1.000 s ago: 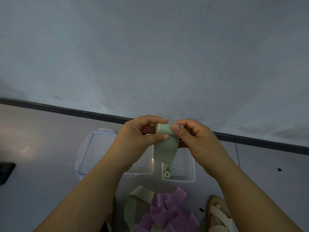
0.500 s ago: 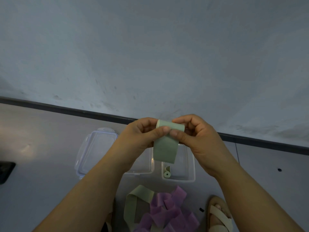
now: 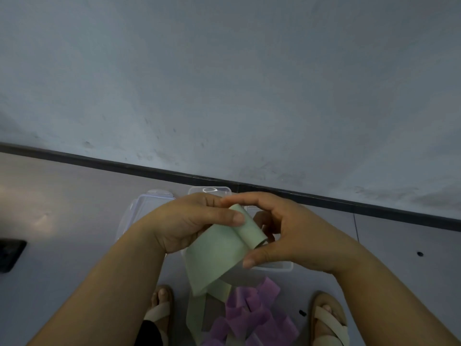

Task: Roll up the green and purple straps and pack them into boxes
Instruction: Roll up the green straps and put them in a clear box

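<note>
I hold a pale green strap (image 3: 219,255) up in front of me with both hands. Its upper end is wound into a small roll at the top right, and its loose tail hangs down toward the floor. My left hand (image 3: 189,223) pinches the strap's upper left side, thumb on top. My right hand (image 3: 282,231) cups the roll's right end between forefinger and thumb. Below lies a heap of purple straps (image 3: 252,315) with another green strap (image 3: 197,313) beside it. Two clear plastic boxes (image 3: 274,267) sit on the floor behind my hands, mostly hidden.
A clear lid (image 3: 139,208) lies left of the boxes. My sandalled feet (image 3: 326,318) flank the strap heap. A dark object (image 3: 10,253) rests at the left edge. A wall with a black baseboard (image 3: 99,162) rises just behind the boxes.
The view has tilted down, so my feet show. The roll has turned from level to slanted, and more strap hangs loose below my hands.
</note>
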The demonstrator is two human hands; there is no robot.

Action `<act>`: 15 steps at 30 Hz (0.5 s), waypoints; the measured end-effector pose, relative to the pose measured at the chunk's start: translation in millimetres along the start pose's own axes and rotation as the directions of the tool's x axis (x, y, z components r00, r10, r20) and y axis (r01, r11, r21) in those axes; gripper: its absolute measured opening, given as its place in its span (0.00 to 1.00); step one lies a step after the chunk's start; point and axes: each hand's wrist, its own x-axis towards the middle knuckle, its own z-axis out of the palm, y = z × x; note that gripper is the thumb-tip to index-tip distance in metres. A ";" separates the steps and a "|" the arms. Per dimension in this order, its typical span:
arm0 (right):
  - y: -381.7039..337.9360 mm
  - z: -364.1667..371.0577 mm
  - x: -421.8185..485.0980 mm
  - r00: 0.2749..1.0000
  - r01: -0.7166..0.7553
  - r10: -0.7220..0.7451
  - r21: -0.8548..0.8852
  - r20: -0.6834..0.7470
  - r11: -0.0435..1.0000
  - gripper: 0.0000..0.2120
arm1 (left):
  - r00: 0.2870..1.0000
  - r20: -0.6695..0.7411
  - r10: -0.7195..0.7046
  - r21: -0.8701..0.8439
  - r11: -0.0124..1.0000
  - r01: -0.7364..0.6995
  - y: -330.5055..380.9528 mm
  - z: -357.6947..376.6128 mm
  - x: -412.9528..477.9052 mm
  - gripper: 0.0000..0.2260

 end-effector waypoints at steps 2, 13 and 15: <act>-2.2 -0.1 -1.0 1.000 0.003 -0.003 0.008 0.007 1.000 0.33 | 0.999 0.036 -0.010 -0.006 1.000 0.010 -0.9 -0.3 0.1 0.23; 0.5 1.2 -2.1 0.994 -0.025 0.032 0.065 -0.106 0.998 0.28 | 0.999 0.027 0.038 0.088 0.995 -0.040 -3.0 7.8 3.4 0.23; 1.0 0.3 -2.5 0.994 -0.027 0.035 0.080 -0.107 0.996 0.27 | 0.999 0.021 0.048 0.090 0.995 -0.049 -3.6 9.2 3.6 0.22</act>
